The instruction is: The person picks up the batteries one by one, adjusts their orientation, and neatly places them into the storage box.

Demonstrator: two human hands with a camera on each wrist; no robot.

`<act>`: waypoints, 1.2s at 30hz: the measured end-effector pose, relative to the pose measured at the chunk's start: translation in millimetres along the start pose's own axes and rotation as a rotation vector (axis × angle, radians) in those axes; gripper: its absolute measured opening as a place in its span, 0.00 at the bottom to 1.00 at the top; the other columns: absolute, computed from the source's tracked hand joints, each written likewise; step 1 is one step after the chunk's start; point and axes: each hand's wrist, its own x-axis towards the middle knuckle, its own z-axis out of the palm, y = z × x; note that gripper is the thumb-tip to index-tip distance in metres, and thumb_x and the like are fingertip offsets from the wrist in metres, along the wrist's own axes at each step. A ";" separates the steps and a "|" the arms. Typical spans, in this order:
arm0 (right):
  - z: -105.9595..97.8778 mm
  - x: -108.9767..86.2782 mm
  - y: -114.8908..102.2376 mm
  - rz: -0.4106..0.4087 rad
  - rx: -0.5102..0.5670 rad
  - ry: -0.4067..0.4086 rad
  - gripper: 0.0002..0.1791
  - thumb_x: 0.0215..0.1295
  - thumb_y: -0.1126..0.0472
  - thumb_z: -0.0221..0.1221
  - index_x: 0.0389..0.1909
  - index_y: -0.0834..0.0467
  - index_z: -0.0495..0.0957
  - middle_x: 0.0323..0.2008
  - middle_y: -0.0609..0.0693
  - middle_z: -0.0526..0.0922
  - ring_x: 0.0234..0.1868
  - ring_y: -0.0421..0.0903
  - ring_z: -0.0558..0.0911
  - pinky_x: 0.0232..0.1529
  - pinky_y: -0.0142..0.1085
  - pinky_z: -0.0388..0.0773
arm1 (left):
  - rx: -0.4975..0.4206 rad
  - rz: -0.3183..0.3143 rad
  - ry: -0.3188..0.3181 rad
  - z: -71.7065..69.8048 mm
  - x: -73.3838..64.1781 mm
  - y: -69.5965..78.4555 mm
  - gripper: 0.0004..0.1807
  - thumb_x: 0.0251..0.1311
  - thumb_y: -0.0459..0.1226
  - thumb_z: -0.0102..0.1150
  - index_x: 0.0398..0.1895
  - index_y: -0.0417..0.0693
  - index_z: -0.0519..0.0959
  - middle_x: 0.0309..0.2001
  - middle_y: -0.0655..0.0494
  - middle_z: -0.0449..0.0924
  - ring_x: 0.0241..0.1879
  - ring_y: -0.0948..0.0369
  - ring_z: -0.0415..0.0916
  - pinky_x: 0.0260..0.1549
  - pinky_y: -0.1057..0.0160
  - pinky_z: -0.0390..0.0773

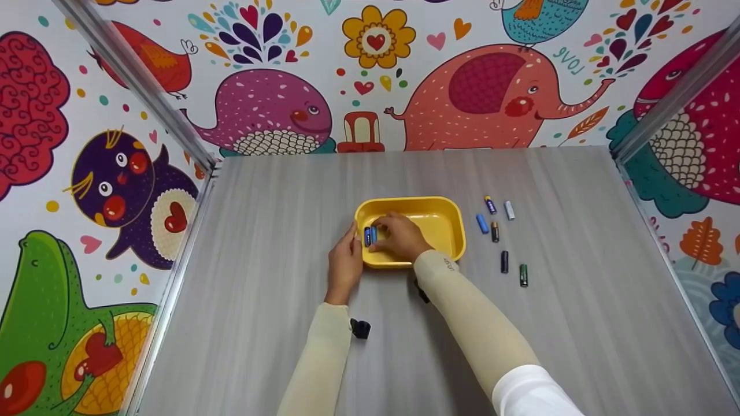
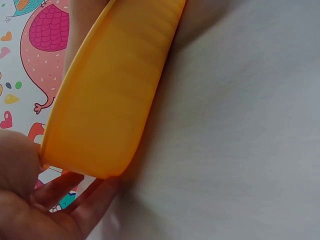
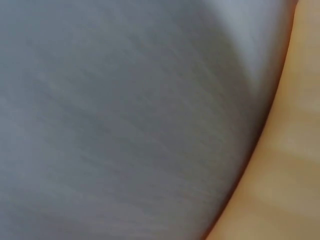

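At nine o'clock on the yellow tray (image 1: 442, 228), the left hand (image 1: 345, 263) grips its wall; a dark-blue battery (image 1: 367, 236) could skew if the right hand (image 1: 403, 237), pinching the blue battery (image 1: 373, 234) alongside, slips. Toward three o'clock, loose batteries (image 1: 504, 262) might roll if brushed.

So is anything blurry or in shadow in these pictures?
Head view: fairly even light, with a soft shadow between the arms; the batteries stand out, though their print is too small to read. Left wrist view: a darker shadow lies along the yellow tray on the table. Right wrist view: soft and blurred, showing little surface detail.
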 end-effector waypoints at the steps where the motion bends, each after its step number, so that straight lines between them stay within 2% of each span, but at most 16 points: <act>1: -0.1 -0.1 -0.1 0.000 0.001 0.001 0.30 0.51 0.42 0.76 0.53 0.52 0.84 0.43 0.47 0.78 0.45 0.47 0.77 0.54 0.41 0.78 | 0.000 -0.001 -0.001 0.0 -0.2 0.0 0.25 0.78 0.38 0.49 0.76 0.53 0.67 0.72 0.51 0.72 0.55 0.58 0.78 0.58 0.54 0.79; 4: 0.1 -0.2 0.0 0.007 0.009 0.002 0.31 0.51 0.42 0.76 0.54 0.52 0.84 0.43 0.47 0.78 0.45 0.47 0.77 0.55 0.41 0.78 | -0.002 -0.008 -0.002 0.1 -0.3 0.1 0.25 0.78 0.38 0.49 0.76 0.53 0.67 0.72 0.51 0.71 0.53 0.58 0.77 0.57 0.55 0.79; 8: -0.2 -0.7 0.7 0.019 0.019 0.002 0.32 0.50 0.42 0.76 0.55 0.52 0.84 0.44 0.47 0.78 0.45 0.47 0.77 0.55 0.41 0.78 | -0.007 -0.020 -0.010 0.7 0.0 0.5 0.25 0.78 0.38 0.49 0.76 0.53 0.66 0.72 0.52 0.71 0.55 0.58 0.78 0.59 0.55 0.79; 12: -1.8 -1.6 0.0 0.027 0.034 0.004 0.32 0.50 0.42 0.77 0.55 0.52 0.84 0.45 0.47 0.79 0.46 0.47 0.77 0.55 0.41 0.78 | 0.006 -0.011 -0.017 1.1 0.1 1.3 0.25 0.78 0.39 0.48 0.76 0.51 0.66 0.73 0.52 0.70 0.67 0.57 0.74 0.67 0.54 0.75; 16: -3.1 -0.7 -2.1 0.028 0.072 0.012 0.32 0.51 0.44 0.77 0.56 0.52 0.83 0.44 0.47 0.78 0.45 0.47 0.76 0.53 0.39 0.79 | 0.012 -0.007 -0.021 0.2 0.3 1.4 0.25 0.78 0.39 0.49 0.76 0.50 0.66 0.73 0.52 0.70 0.72 0.55 0.68 0.70 0.54 0.70; 21: -6.5 1.0 -5.0 0.021 0.136 0.044 0.31 0.53 0.46 0.76 0.58 0.51 0.83 0.44 0.48 0.77 0.45 0.47 0.75 0.51 0.39 0.78 | 0.007 -0.011 -0.020 -1.2 0.8 0.0 0.26 0.78 0.38 0.49 0.76 0.51 0.66 0.73 0.52 0.70 0.72 0.55 0.68 0.70 0.53 0.71; 27: -16.0 0.7 -8.6 0.028 0.238 0.092 0.29 0.56 0.48 0.74 0.58 0.50 0.82 0.50 0.50 0.79 0.49 0.48 0.76 0.57 0.40 0.79 | 0.020 -0.008 -0.020 -3.0 1.2 -0.3 0.25 0.79 0.40 0.48 0.76 0.53 0.66 0.73 0.53 0.70 0.73 0.55 0.67 0.71 0.53 0.70; 33: -31.0 -3.6 -11.1 -0.005 0.245 0.144 0.28 0.57 0.45 0.73 0.58 0.50 0.84 0.50 0.50 0.80 0.48 0.47 0.77 0.55 0.39 0.80 | 0.019 0.009 -0.010 -2.1 1.5 -0.5 0.25 0.78 0.38 0.49 0.76 0.51 0.67 0.72 0.51 0.71 0.72 0.55 0.69 0.70 0.53 0.71; 36: -41.5 -8.2 -12.5 -0.021 0.256 0.170 0.29 0.57 0.43 0.73 0.59 0.50 0.84 0.51 0.53 0.80 0.47 0.47 0.77 0.54 0.40 0.81 | 0.010 -0.005 -0.018 -1.0 0.9 -0.8 0.26 0.78 0.39 0.49 0.76 0.52 0.67 0.73 0.53 0.70 0.72 0.56 0.68 0.70 0.54 0.70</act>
